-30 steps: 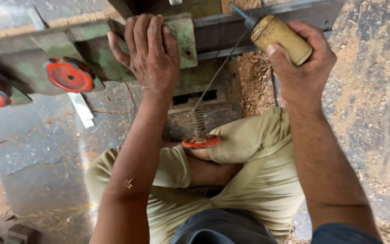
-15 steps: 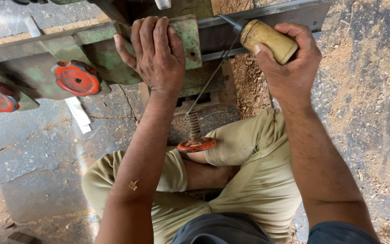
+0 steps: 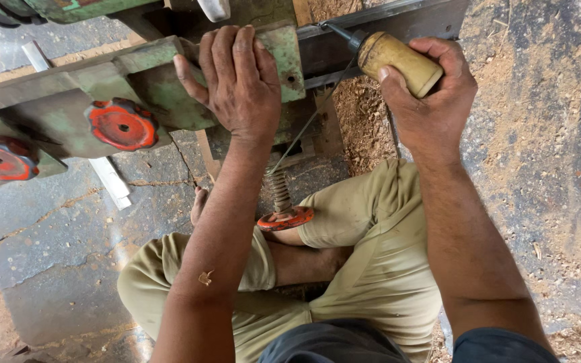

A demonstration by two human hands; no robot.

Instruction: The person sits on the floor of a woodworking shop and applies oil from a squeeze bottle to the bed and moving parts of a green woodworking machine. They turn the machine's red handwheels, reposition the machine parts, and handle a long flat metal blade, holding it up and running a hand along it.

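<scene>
Gripping the wooden-handled tool (image 3: pixel 398 62) tight in the right hand (image 3: pixel 432 101), with its tip poking at the dark steel rail (image 3: pixel 398 20) on the far side, works best kept square and steady. Left hand (image 3: pixel 237 84) lies spread flat on the green machine casting (image 3: pixel 136 81) as a brace. Room's tight: red handwheels (image 3: pixel 122 125) sit left, knees crowd underneath, and only the sawdust floor (image 3: pixel 539 134) on the right is open.

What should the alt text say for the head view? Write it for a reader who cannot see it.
A crouching person's left hand rests flat on a worn green machine part, while the right hand grips a yellowish wooden tool handle pointed at the dark metal rail. Red handwheels sit to the left, with sawdust on the stone floor.
</scene>
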